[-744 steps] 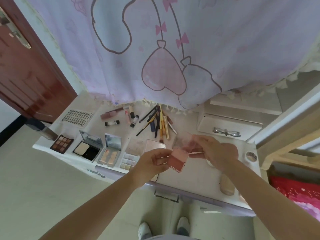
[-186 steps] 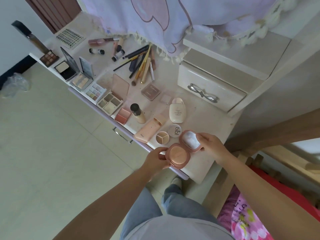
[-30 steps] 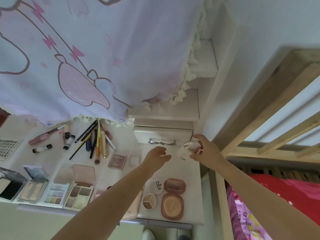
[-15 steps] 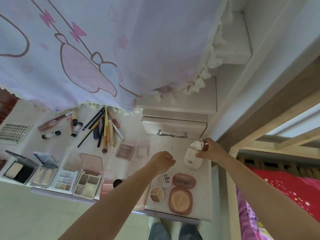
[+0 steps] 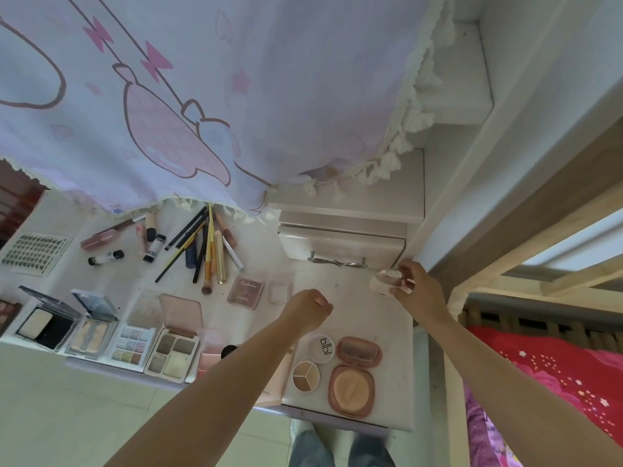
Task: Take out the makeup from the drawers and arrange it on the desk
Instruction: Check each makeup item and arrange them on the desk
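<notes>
Fingers [image 5: 403, 289] of your right hand [image 5: 419, 291] curled around a small cream bottle [image 5: 382, 283], holding it just above the desk [image 5: 357, 318] at its far right corner, directly in front of the closed drawer [image 5: 340, 246] with the metal handle [image 5: 337, 262]. Your left hand [image 5: 308, 306] hovered over the middle of the desk with its fingers curled in and nothing inside them.

Below your left hand, near the front edge, lay a white round lid [image 5: 322, 347] beside a three-colour round pot [image 5: 305, 375], and to their right an open pink powder compact [image 5: 352, 382]. Your left forearm crossed over a peach flat case [image 5: 279, 375].

Farther left along the front edge stood a row of open palettes [image 5: 131, 343]. Behind them lay a small closed pink palette [image 5: 246, 292], a bundle of brushes and pencils [image 5: 205, 247], several small tubes [image 5: 153, 247] and a sheet of false lashes [image 5: 33, 252]. A printed curtain [image 5: 202, 96] hung over the back of the desk.
</notes>
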A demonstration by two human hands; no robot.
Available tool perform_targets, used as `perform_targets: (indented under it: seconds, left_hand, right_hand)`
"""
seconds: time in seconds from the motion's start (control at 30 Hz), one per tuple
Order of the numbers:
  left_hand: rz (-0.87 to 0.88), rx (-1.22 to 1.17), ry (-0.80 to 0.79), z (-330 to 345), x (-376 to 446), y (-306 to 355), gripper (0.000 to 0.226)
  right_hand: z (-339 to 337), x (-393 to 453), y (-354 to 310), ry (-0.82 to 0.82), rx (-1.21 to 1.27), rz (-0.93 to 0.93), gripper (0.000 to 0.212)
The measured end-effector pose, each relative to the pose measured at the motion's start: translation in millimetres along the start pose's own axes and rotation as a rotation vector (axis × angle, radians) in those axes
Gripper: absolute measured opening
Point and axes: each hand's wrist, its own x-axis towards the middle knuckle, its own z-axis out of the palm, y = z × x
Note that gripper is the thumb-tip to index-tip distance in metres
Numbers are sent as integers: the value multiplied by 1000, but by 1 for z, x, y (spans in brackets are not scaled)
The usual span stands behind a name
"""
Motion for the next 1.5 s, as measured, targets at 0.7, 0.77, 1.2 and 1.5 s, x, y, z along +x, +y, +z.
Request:
perform_targets:
  seconds: [0.7, 0.77, 1.2, 1.5]
  left_hand:
    - [-151, 242, 213, -46, 21, -39, 28]
    - [-172, 307, 196, -50, 29, -43, 31]
    - [74, 831, 76, -39, 53, -49, 44]
    - [176, 229, 44, -51, 14, -25, 53]
  right_hand:
    - [6, -9, -7, -33, -132, -136, 60]
    - [3, -16, -12, 27, -233, -228, 53]
    - [14, -40, -44, 293, -281, -632, 35]
    - [29, -39, -69, -195, -138, -415, 35]
